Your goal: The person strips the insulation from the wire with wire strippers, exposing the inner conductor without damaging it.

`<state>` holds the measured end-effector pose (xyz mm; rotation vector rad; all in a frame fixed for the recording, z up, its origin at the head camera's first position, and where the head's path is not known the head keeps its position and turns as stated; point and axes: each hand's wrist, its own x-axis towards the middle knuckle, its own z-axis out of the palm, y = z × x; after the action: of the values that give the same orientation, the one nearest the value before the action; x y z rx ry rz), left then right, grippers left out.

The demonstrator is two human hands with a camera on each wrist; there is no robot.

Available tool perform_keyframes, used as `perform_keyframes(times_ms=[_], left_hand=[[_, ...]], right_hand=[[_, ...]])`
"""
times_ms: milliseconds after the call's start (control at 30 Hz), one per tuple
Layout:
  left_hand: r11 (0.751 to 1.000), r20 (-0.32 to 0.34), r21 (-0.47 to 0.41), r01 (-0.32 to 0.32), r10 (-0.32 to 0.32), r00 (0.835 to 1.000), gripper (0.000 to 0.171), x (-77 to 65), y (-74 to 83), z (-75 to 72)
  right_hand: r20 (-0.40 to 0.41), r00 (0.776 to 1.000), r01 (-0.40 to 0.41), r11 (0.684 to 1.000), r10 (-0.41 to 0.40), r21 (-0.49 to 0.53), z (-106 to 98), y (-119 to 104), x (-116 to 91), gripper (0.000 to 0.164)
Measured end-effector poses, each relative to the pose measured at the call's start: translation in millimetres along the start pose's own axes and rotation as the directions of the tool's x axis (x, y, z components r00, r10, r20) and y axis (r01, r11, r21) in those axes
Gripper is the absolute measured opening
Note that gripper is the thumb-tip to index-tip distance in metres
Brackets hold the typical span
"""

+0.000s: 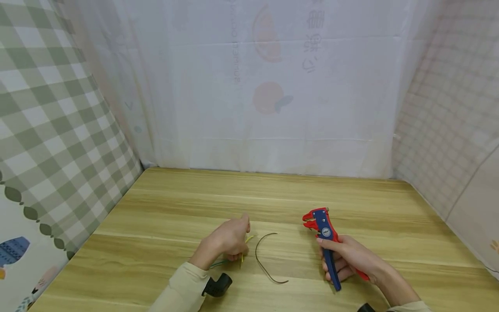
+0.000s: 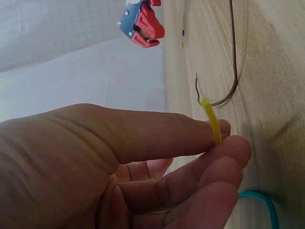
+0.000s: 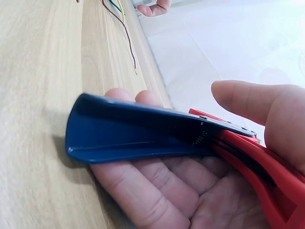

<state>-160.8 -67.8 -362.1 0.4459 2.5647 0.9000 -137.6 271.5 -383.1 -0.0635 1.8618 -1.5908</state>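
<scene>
Between thumb and forefinger, my left hand (image 1: 230,236) pinches a yellow wire (image 2: 213,121), whose end sticks up past the fingertips in the left wrist view. A teal-green wire (image 2: 263,196) lies on the table beneath that hand. Just to its right is a curved brown wire (image 1: 257,258), with a bare end showing in the left wrist view. My right hand (image 1: 351,255) holds a wire stripper (image 1: 324,225) with blue and red handles, its red jaws apart and pointing up and left. Fingers wrap under the blue handle (image 3: 128,129) in the right wrist view.
The wooden table (image 1: 187,195) runs back to a pale printed curtain (image 1: 218,108). Green checked cloth (image 1: 58,108) hangs along the left side, and a grid-patterned cloth (image 1: 436,130) along the right. Tiny dark and yellow bits (image 2: 182,45) lie on the tabletop.
</scene>
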Motion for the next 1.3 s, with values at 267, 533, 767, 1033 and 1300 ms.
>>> perform_keyframes(times_ms=[267, 533, 767, 1033, 1300], left_hand=[[1.000, -0.013, 0.002, 0.013, -0.013, 1.000, 0.036, -0.5, -0.2, 1.9], [1.000, 0.009, -0.023, 0.017, -0.017, 1.000, 0.030, -3.4, -2.2, -9.8], [0.994, -0.033, 0.100, 0.040, -0.037, 0.999, 0.022, -8.5, -13.2, -29.4], [0.952, -0.040, 0.300, 0.061, -0.051, 0.998, 0.050, -7.6, -13.7, -25.1], [0.902, -0.036, 0.422, 0.089, -0.081, 0.996, 0.044, -6.4, -9.2, -16.6]], right_hand=[[0.001, 1.000, 0.005, 1.000, -0.005, 0.003, 0.0, 1.3, -0.4, 0.045], [0.004, 1.000, 0.001, 1.000, -0.001, 0.006, -0.2, 2.3, -0.9, 0.045], [0.001, 1.000, -0.001, 1.000, 0.001, 0.008, -0.4, 2.7, -1.0, 0.045], [-0.011, 1.000, -0.006, 1.000, 0.006, 0.002, -0.8, 2.8, -0.7, 0.046], [-0.008, 1.000, -0.004, 1.000, 0.004, 0.001, 0.0, 0.6, 0.4, 0.047]])
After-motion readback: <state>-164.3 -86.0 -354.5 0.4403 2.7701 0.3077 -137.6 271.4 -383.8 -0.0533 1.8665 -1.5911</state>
